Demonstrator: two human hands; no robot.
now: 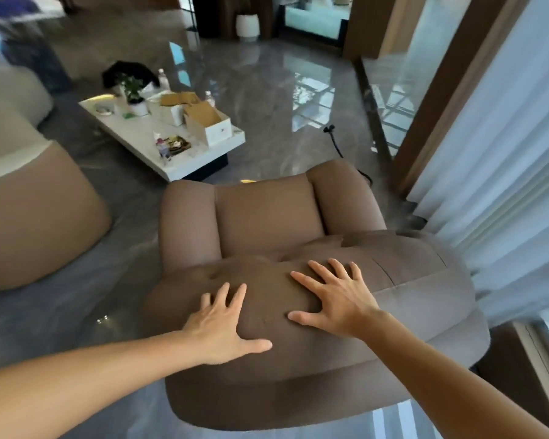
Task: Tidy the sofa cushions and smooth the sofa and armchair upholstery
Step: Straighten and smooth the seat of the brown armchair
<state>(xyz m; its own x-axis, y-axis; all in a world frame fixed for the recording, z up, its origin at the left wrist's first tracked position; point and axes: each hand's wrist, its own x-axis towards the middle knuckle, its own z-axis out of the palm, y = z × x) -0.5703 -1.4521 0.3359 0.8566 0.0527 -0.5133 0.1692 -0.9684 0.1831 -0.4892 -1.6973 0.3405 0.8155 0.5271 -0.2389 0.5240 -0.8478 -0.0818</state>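
Both bare hands, left [217, 327] and right [333, 299], fingers spread flat, grasping nothing, on plump brown suede-like armchair [267, 217] backrest

1. There is one view only, from a wide-angle camera worn on the person's head; no second view shares any part of the scene.
2. It looks forward and steeply down over the top of the armchair's backrest [314, 312], from behind the chair.
3. It sits close: both bare forearms enter from the bottom corners, and the left hand [217, 327] and right hand [333, 304] fill the lower middle.
4. Beyond the hands the view takes in the seat, then the low white table [146, 137] further off to the left.
5. Right of the right hand, curtains [504, 153] bend along the frame edge, showing lens distortion.
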